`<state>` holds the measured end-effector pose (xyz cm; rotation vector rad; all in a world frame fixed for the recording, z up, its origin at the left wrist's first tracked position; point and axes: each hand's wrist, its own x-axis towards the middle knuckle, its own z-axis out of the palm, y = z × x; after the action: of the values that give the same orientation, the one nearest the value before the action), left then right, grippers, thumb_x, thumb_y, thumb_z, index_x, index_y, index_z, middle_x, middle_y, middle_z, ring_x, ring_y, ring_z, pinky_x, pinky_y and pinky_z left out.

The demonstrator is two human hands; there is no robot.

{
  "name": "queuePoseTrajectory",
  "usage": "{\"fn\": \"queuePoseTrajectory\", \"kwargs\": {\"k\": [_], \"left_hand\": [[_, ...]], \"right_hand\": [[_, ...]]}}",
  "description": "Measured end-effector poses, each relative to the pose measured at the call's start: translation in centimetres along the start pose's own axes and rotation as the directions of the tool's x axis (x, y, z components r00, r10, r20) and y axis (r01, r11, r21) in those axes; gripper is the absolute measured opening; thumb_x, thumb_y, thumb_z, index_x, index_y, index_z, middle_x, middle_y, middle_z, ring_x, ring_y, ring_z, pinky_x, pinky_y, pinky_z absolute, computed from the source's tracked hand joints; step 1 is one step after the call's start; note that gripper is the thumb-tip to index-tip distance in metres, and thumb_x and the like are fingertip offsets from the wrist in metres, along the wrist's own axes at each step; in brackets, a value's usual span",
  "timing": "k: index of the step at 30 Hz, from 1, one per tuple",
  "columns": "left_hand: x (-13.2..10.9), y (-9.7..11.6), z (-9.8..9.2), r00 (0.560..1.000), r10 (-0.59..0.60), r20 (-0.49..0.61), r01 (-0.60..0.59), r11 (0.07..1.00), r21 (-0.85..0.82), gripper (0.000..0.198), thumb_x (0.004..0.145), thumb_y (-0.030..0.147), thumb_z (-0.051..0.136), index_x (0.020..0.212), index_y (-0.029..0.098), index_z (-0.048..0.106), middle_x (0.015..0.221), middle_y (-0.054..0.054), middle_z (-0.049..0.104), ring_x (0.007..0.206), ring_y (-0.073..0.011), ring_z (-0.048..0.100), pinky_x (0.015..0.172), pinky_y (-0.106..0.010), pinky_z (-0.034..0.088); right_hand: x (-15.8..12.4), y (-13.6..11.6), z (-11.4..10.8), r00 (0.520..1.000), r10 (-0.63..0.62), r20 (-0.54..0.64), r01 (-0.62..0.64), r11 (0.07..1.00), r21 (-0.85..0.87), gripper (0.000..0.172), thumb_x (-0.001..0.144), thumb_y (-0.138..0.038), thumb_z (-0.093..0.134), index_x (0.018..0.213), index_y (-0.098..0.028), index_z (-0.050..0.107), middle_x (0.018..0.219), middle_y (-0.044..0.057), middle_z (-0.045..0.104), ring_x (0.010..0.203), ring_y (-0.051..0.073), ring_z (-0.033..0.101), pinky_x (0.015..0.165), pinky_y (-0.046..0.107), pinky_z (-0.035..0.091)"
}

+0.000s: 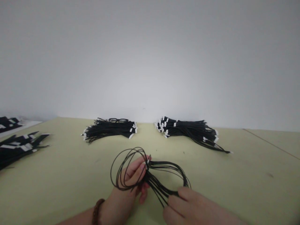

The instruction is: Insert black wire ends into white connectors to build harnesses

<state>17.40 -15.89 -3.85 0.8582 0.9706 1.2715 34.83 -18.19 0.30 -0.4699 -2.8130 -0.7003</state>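
A looped bundle of thin black cables (161,184) is held above the table at the front. My left hand (133,176) pinches it near a small white connector, and thin loops spread over the back of that hand. My right hand (187,206) is closed around the cables at the lower right of the loop, its fingertips partly hidden. Some strands run downward between the two hands.
Against the wall lie two piles of black cables with white connectors, a left pile (110,129) with glasses (118,120) behind it, and a right pile (187,129). More cables (21,145) lie at the far left. A seam (269,142) crosses the pale yellow table (234,178).
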Motion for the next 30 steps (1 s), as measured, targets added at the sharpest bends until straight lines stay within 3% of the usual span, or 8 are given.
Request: {"fn": "queuePoseTrajectory", "kwargs": {"k": [6,11,13,18,20,22,25,30], "left_hand": [[0.2,-0.2,-0.1,0.999,0.015,0.038,-0.014,0.999,-0.044,0.038,0.069,0.04,0.075,0.101,0.02,0.07,0.053,0.003,0.054,0.037,-0.0062,0.042,0.034,-0.014,0.033],[0.1,-0.8,-0.6,0.982,0.047,0.185,-0.048,0.999,-0.001,0.04,0.074,0.047,0.07,0.103,0.019,0.065,0.054,0.004,0.051,0.036,-0.0049,0.04,0.032,-0.014,0.031],[0.0,-1.1,-0.8,0.964,0.029,0.265,-0.038,0.999,0.029,0.039,0.078,0.047,0.065,0.105,0.019,0.063,0.055,0.004,0.051,0.036,-0.0052,0.04,0.032,-0.014,0.031],[-0.2,-1.2,-1.1,0.95,0.048,0.309,-0.062,0.998,0.034,0.034,0.082,0.045,0.061,0.104,0.02,0.063,0.062,0.002,0.053,0.04,-0.0054,0.041,0.034,-0.014,0.033],[-0.4,-1.1,-1.2,0.954,0.052,0.294,-0.058,0.998,0.013,0.034,0.081,0.043,0.063,0.106,0.02,0.062,0.063,0.001,0.054,0.042,-0.0061,0.044,0.037,-0.014,0.036],[-0.7,-0.8,-1.1,0.957,0.063,0.283,-0.049,0.997,-0.055,0.036,0.078,0.043,0.067,0.107,0.021,0.063,0.063,0.001,0.056,0.044,-0.0072,0.046,0.038,-0.015,0.038],[-1.0,-0.5,-0.9,0.94,0.08,0.333,-0.04,0.991,-0.125,0.036,0.072,0.044,0.073,0.099,0.022,0.067,0.064,0.0,0.057,0.046,-0.0083,0.046,0.037,-0.015,0.039],[-1.4,-0.2,-0.5,0.926,0.103,0.362,-0.057,0.989,-0.133,0.026,0.072,0.041,0.073,0.091,0.024,0.069,0.062,0.002,0.054,0.041,-0.0042,0.04,0.037,-0.012,0.037]], "right_hand": [[-0.2,1.7,-2.5,0.991,0.107,0.08,-0.131,0.904,0.408,0.023,0.071,-0.018,0.079,0.068,-0.017,0.056,0.068,-0.007,0.057,0.06,0.009,0.05,0.057,0.023,0.04],[-2.0,5.6,-2.8,0.964,0.267,0.002,-0.132,0.473,0.871,0.026,0.095,-0.03,0.048,0.083,-0.024,0.07,0.082,0.001,0.059,0.073,0.012,0.059,0.064,0.024,0.045],[-2.6,7.5,-1.9,0.828,0.551,-0.104,-0.021,0.216,0.976,0.019,0.085,-0.04,0.063,0.073,-0.026,0.07,0.078,0.001,0.059,0.072,0.016,0.06,0.065,0.028,0.047],[-2.1,8.5,-2.5,0.535,0.841,-0.088,0.065,0.063,0.996,0.023,0.095,-0.04,0.042,0.085,-0.028,0.058,0.066,-0.005,0.052,0.048,0.009,0.047,0.045,0.018,0.041],[-1.1,6.7,-3.6,0.554,0.831,0.048,-0.007,-0.053,0.999,0.016,0.094,-0.032,0.046,0.085,-0.022,0.055,0.063,-0.004,0.055,0.039,0.006,0.041,0.035,0.015,0.031],[-0.2,4.4,-4.2,0.683,0.598,0.42,-0.281,-0.317,0.906,0.019,0.091,-0.034,0.047,0.077,-0.02,0.049,0.062,-0.001,0.06,0.042,0.009,0.051,0.039,0.017,0.039],[0.6,1.4,-3.6,0.673,0.587,0.45,-0.546,-0.016,0.837,0.011,0.088,-0.027,0.043,0.08,-0.021,0.049,0.065,0.0,0.064,0.051,0.012,0.058,0.043,0.019,0.04],[0.2,-0.3,-1.5,0.771,0.635,0.049,-0.536,0.605,0.589,0.018,0.085,-0.014,0.038,0.078,-0.02,0.054,0.062,-0.004,0.061,0.042,0.009,0.051,0.039,0.019,0.032]]}}
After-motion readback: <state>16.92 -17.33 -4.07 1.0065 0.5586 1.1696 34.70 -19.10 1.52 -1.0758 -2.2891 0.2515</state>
